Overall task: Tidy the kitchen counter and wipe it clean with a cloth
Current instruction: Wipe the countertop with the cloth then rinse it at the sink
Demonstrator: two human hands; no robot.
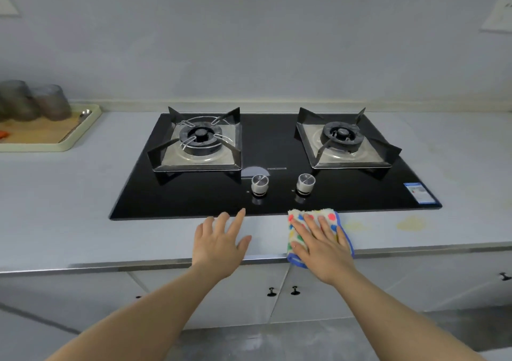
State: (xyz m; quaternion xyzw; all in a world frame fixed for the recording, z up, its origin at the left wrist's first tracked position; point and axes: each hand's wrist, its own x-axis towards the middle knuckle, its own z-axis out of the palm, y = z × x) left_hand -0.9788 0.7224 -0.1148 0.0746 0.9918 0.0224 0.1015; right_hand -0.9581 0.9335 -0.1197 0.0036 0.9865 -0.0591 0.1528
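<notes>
Hands both at counter [83, 208] front edge, tray [83, 132] of blurred jars [41, 102] cut off far left, left hand [221, 241] empty with fingers spread, right hand [322, 245] straight-fingered, pressing spotted cloth [332, 218] partly hidden beneath it, faint yellowish stains [410, 223] rightward

Home kitchen, gas hob [274, 163], counter [69, 208], cabinets [235, 294]

Head view: looks forward and down, near counter [83, 194] front edge.

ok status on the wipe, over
Right hand flat on cloth, counter front edge. Left hand open, empty. Yellow stains right of cloth, nothing between.
</notes>
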